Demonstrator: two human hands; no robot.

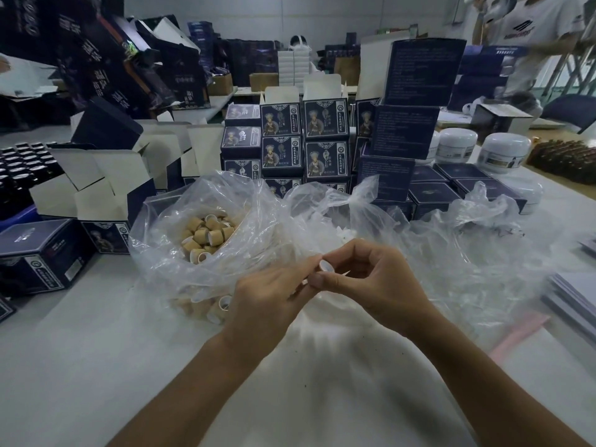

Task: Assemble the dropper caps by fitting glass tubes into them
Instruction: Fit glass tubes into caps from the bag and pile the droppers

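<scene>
A white table point(80, 350) filled the near scene, with stacked dark boxes point(325, 137) at its far side and white jars point(458, 141) to the right. More boxes and tables crowded the room toward a pale far wall point(258, 14) under even light.

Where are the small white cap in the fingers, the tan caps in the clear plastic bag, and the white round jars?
small white cap point(324, 265), head view: its open rim.
tan caps point(206, 235), head view: middle of the pile.
white round jars point(505, 146), head view: one jar's lid.
</scene>
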